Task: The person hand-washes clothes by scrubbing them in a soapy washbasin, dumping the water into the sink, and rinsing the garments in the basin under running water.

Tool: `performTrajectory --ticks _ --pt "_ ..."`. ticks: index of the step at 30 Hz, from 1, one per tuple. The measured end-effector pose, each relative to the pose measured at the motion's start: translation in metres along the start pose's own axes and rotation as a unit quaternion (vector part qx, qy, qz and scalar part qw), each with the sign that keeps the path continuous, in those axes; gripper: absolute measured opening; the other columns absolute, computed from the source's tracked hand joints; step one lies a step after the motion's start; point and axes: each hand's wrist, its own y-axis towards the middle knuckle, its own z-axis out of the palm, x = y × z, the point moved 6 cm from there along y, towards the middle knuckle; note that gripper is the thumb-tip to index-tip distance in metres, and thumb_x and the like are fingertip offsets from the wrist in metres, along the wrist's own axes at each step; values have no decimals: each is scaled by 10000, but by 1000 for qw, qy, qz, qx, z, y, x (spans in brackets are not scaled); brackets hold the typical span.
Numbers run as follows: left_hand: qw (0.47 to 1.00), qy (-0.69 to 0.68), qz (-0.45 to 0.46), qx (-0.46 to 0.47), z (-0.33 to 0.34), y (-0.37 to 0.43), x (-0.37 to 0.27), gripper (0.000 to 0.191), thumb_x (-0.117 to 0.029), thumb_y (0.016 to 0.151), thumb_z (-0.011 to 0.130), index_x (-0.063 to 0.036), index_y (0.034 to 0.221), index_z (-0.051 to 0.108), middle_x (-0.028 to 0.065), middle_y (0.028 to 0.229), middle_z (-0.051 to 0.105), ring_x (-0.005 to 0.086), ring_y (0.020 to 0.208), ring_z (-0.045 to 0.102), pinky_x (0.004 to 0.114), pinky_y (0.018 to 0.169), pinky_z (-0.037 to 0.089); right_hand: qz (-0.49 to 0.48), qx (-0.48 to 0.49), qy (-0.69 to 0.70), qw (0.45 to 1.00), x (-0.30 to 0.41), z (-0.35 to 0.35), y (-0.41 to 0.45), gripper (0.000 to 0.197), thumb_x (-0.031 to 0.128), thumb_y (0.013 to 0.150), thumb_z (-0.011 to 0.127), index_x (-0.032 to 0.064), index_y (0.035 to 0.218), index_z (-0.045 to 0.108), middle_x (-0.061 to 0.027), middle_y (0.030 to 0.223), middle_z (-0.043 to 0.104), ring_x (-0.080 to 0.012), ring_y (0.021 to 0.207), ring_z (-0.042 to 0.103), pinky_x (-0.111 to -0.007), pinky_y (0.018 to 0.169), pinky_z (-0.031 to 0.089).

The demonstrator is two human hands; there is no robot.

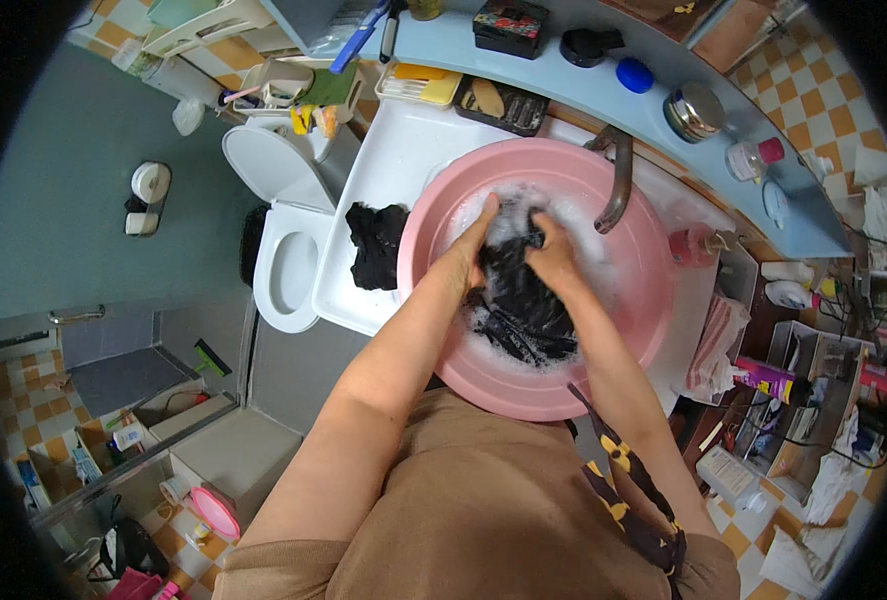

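Note:
A pink plastic basin (649, 315) stands before me with foamy water (593, 262) in it. Soaked black cloth (529, 300), seemingly a garment, lies bunched in the suds. My right hand (554, 253) grips its upper right part, fingers curled into the fabric. At the cloth's left edge is my left hand (479, 238); foam and fabric hide part of its fingers, so its hold is unclear. Another crumpled black cloth (377, 246) rests on the white counter (372, 161), just left of the basin. A metal faucet (620, 184) reaches over the basin's far right rim.
A blue shelf (443, 37) with jars and boxes runs along the back. Soap trays (499, 106) sit below it. A pink pump bottle (691, 246) and a striped towel (717, 349) are at the right. The toilet (289, 270) stands left, lid raised. A patterned strap (627, 480) dangles by my right arm.

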Motion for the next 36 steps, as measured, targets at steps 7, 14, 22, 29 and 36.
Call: performTrajectory --ticks 7,14,22,29,36 --pt "944 55 290 150 -27 27 -1 311 -266 1005 459 -59 1208 571 147 1132 635 230 964 634 338 870 531 -148 65 -27 986 157 -6 -93 261 191 819 692 44 1013 599 -191 972 539 -395 804 608 -446 689 510" --pt "989 -85 98 72 -8 -4 45 389 -309 970 505 -40 1247 550 136 1171 630 227 1019 627 361 849 532 -130 -248 -124 952 81 -31 -15 214 275 860 581 111 769 684 -123 682 668 -326 608 650 -442 546 512" --pt "998 -70 4 7 -7 8 12 626 -549 881 567 -38 1243 574 170 1211 613 314 1076 599 461 954 476 64 -171 -227 957 -7 -26 -18 498 494 893 541 47 1090 639 -196 1036 599 -365 973 574 -468 827 478" --pt "991 -70 84 -80 -73 83 39 727 -518 836 674 -10 1326 501 186 1247 591 336 1081 596 425 907 504 187 213 -223 933 -46 36 -2 517 486 878 537 67 1172 615 -151 1122 553 -315 1102 485 -472 893 447" --pt "997 -22 24 67 2 29 9 856 -738 762 594 -71 1297 553 147 1185 636 284 1049 621 434 897 510 32 -26 24 999 -12 8 10 453 205 743 734 44 1131 564 -190 1199 551 -360 1099 545 -433 927 440"
